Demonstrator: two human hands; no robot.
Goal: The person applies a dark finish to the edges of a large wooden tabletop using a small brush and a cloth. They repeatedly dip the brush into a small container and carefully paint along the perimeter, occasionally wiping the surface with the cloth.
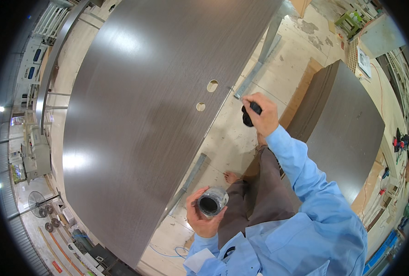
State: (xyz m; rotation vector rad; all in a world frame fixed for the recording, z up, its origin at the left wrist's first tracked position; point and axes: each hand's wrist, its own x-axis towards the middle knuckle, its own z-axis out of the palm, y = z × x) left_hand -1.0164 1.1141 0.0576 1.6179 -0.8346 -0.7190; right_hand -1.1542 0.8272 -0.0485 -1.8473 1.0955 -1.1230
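Observation:
My left hand [203, 216] is wrapped round a clear jar [219, 195] whose open mouth shows dark contents. It holds the jar beside the near edge of a large dark brown wood-grain panel [149, 92]. Farther up along that edge, my right hand [263, 112] is closed on a black-handled tool [256, 108]. The tool's kind is hard to make out; a thin dark tip seems to point at the panel edge. Close under this hand is another rounded black shape [247, 118], partly covered. Two cut-outs, an oval hole [212, 86] and a smaller round hole [201, 106], pierce the panel near its edge.
Metal supports [246, 85] show below the panel edge. On my right lies a stack of dark panels [347, 124]. A fan [36, 200] stands at the far left, and a green stool [348, 24] at the upper right. A blue hose [179, 250] lies on the floor.

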